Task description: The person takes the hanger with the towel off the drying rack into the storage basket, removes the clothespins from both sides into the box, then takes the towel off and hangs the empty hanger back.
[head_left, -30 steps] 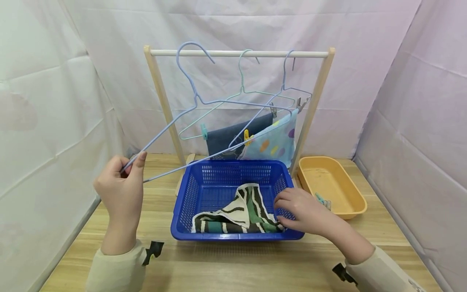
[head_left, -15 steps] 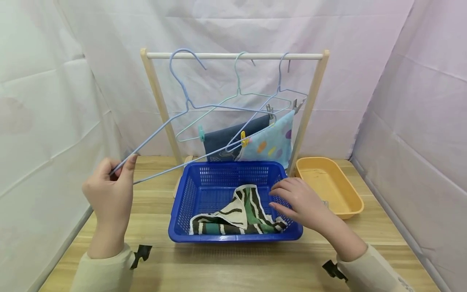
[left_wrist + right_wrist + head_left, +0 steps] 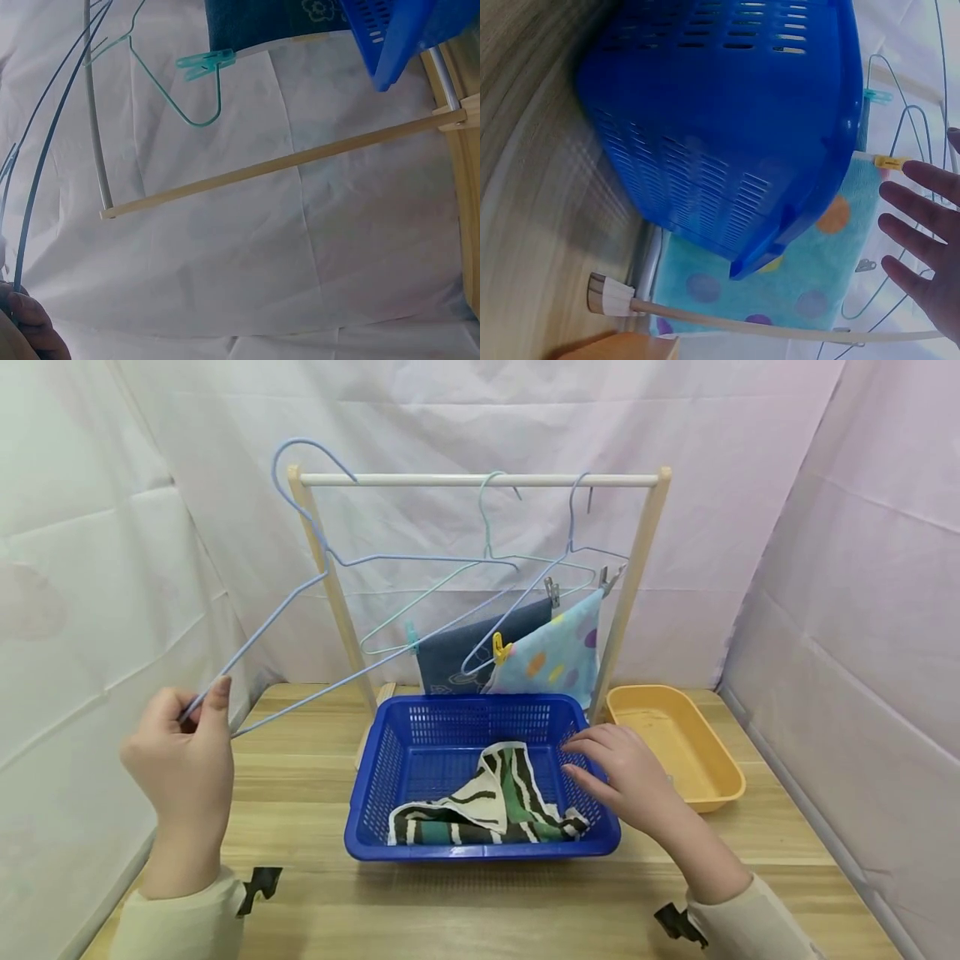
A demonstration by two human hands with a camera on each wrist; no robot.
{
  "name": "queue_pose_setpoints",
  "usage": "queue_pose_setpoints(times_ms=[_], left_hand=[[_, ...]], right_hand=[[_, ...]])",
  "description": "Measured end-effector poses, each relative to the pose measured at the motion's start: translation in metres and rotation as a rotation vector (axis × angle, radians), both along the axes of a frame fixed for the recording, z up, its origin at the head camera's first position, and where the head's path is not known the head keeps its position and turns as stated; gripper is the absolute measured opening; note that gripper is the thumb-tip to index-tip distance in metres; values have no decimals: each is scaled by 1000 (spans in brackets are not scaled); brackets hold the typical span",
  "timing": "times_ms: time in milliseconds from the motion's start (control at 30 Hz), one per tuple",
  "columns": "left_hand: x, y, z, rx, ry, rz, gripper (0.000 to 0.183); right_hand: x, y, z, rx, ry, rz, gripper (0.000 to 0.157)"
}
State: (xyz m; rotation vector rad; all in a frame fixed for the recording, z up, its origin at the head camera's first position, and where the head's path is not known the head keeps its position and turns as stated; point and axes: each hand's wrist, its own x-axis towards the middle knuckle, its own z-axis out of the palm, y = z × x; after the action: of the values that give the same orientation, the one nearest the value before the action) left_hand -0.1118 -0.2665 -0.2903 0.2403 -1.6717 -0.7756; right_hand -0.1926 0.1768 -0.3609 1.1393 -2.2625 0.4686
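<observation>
My left hand (image 3: 183, 752) pinches a periwinkle wire hanger (image 3: 273, 614) by its near left corner, between thumb and fingers. The hanger is tilted in the air, its hook up near the left end of the rack bar. Over the right rim of a blue plastic basket (image 3: 483, 850) hovers my right hand (image 3: 622, 777), fingers relaxed and holding nothing. In the right wrist view the fingers (image 3: 922, 210) are spread apart. A striped green, black and cream towel (image 3: 480, 802) lies crumpled in the basket, partly folded over.
Behind stands a rack (image 3: 480, 480) with two hangers on its bar. A dark blue towel (image 3: 465, 647) and a light blue spotted towel (image 3: 555, 652) are clipped to them by clothespins. A yellow tray (image 3: 693, 739) sits at right. White fabric walls surround the table.
My left hand has carried the hanger leftward. My right hand has risen slightly from the towel's right corner, where its fingertips were earlier. The view has shifted a little.
</observation>
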Motion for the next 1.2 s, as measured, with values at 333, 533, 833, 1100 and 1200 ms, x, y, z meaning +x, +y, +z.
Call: queue_pose_setpoints(times_ms=[333,533,833,1100,1200], left_hand=[[0,-14,2,38,-2,54,40],[-2,-17,1,36,1,65,43],[-12,-18,-1,1,-71,70,35],[-25,-9,0,-44,-136,40,31],[-31,-3,0,-86,-148,28,31]], right_hand=[[-1,2,-5,-42,-22,-7,22],[-2,0,-7,-49,-37,-14,21],[-1,-7,-6,-66,-51,-3,19],[-3,-24,0,-69,-46,-4,21],[-4,-29,0,-58,-55,-17,21]])
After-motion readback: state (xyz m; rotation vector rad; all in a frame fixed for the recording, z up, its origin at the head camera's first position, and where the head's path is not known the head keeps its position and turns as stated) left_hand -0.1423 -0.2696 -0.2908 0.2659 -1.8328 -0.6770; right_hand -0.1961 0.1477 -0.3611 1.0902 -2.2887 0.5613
